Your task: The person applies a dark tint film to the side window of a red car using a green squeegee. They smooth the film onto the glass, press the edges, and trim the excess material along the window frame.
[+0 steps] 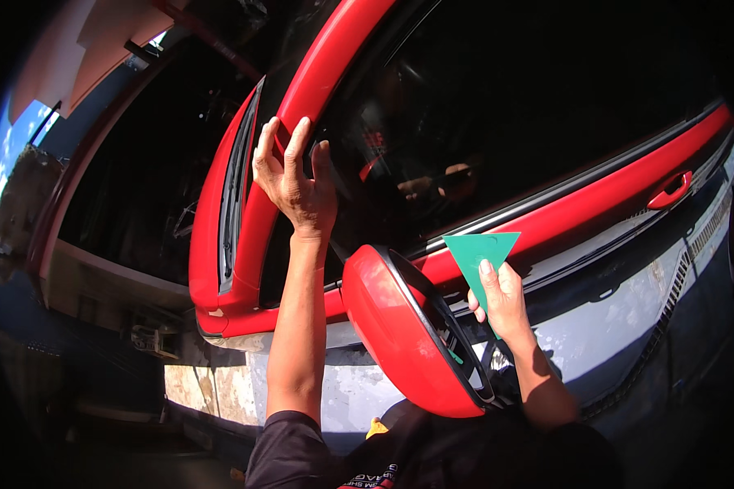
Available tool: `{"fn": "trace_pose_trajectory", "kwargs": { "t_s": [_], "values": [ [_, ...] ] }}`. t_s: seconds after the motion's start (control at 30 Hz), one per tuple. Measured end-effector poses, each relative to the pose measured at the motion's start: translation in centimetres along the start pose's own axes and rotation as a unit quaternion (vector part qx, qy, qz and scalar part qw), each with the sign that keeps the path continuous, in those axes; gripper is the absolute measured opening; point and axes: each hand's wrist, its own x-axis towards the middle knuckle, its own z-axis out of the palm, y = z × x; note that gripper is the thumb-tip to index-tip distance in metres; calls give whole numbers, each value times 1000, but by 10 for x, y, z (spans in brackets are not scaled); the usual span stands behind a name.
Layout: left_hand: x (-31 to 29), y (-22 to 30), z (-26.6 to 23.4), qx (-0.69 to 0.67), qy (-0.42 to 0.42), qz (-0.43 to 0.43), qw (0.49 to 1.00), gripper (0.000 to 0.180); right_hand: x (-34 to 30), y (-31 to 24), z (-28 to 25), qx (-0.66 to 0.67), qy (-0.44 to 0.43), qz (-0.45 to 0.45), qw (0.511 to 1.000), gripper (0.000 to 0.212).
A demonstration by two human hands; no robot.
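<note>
My left hand (298,179) is raised over the red windscreen pillar (322,53) of a car. Its fingers are apart and curved, the tips at the pillar and the front edge of the dark side window (530,90); whether they press on it I cannot tell. My right hand (501,300) grips a flat green triangular squeegee (479,247) near its narrow end, thumb on top. The squeegee's wide edge points away from me, just below the window's lower trim. Between my forearms the red side mirror (395,334) sticks out toward me.
A red door handle (671,191) lies to the right. Beyond the pillar is a black wiper or cowl strip (240,187) by the windscreen. Sunlit pale paving (359,399) shows below the car. A dark building opening (130,187) stands at the left.
</note>
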Motion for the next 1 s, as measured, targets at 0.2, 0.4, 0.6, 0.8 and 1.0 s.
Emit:
{"fn": "trace_pose_trajectory", "kwargs": {
  "t_s": [0.2, 0.4, 0.6, 0.8, 1.0],
  "values": [
    [25, -1, -11, 19, -25, 113, 993, 32, -39, 32, -37, -23, 112, 38, 993, 46],
    [51, -12, -21, 98, -82, 259, 957, 13, -83, 47, -44, -80, 207, 27, 975, 50],
    [130, -35, -44, 34, 12, 261, 965, 16, -115, 76, -42, -49, 276, 6, 960, 54],
    [114, -34, -86, -153, -250, 227, 929, 16, -126, 96, -25, -109, 333, -23, 936, 51],
    [77, -32, -48, -38, -176, 314, 932, 23, -123, 112, -7, -180, 358, -103, 910, 54]
  ]
}}
